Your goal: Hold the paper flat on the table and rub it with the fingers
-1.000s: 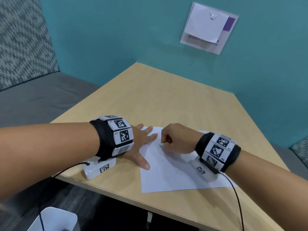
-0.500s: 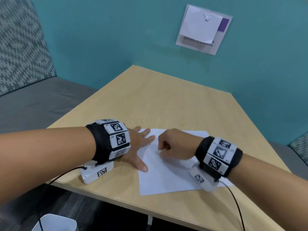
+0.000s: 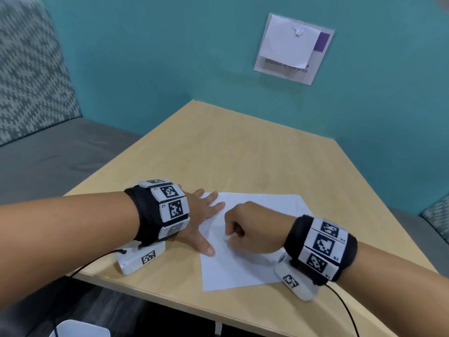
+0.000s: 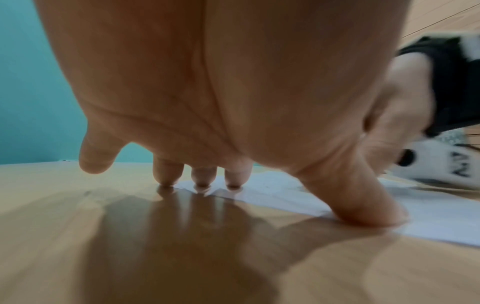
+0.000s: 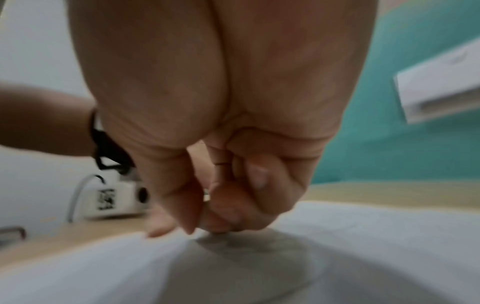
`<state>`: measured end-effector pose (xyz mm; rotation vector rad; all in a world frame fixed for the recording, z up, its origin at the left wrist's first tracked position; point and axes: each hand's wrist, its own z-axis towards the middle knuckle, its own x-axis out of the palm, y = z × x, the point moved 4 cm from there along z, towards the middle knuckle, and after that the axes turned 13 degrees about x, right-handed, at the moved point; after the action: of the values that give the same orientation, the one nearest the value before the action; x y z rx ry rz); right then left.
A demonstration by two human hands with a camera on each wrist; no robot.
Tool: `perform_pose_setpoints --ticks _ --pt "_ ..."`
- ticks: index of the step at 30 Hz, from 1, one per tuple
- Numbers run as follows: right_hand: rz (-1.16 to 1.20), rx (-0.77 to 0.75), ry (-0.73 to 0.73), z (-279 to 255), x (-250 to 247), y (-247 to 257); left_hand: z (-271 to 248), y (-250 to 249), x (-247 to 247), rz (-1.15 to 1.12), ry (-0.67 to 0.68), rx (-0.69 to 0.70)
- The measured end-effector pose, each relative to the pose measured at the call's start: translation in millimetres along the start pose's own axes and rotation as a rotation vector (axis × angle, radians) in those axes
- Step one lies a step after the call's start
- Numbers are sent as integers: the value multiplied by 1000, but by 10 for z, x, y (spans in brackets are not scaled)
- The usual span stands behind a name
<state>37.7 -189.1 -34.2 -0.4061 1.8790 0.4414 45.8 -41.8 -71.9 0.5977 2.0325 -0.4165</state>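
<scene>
A white sheet of paper [image 3: 243,268] lies on the light wooden table [image 3: 230,154]. My left hand [image 3: 209,222] rests spread on the sheet's left edge, with straight fingers. In the left wrist view its fingertips [image 4: 202,181] and thumb [image 4: 363,205] press down on the paper [image 4: 285,191]. My right hand [image 3: 245,227] is curled into a fist over the middle of the sheet. It pinches a small white object [image 3: 227,238] against the paper. In the right wrist view the curled fingers [image 5: 233,205] touch the paper [image 5: 363,236] and hide the object.
A sign [image 3: 291,47] hangs on the teal wall behind the table. A grey bench with a patterned cushion [image 3: 36,81] stands at the left. A white container [image 3: 80,329] sits below the table's near edge. Cables run from both wrist units.
My right fist has slid a little toward me across the sheet. The left hand stays pressed on the paper's edge. The head view has shifted slightly.
</scene>
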Motion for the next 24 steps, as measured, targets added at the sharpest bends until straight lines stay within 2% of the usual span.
perform_pose_setpoints --ticks 2,6,10,15,21,24 --pt "12 -21 13 -9 5 24 2 2 -9 5 3 -2" --pt "63 74 -53 130 -126 -220 10 -22 -7 1 -8 -1" --pt "31 -32 48 -41 28 22 5 16 8 -13 -25 7" --pt "62 196 -76 214 -241 -446 40 8 8 1 -27 -4" --pt "53 211 -84 253 -219 -511 67 -74 -117 120 -78 -2" --pt "57 188 -83 280 -216 -529 147 -248 -281 45 -89 65"
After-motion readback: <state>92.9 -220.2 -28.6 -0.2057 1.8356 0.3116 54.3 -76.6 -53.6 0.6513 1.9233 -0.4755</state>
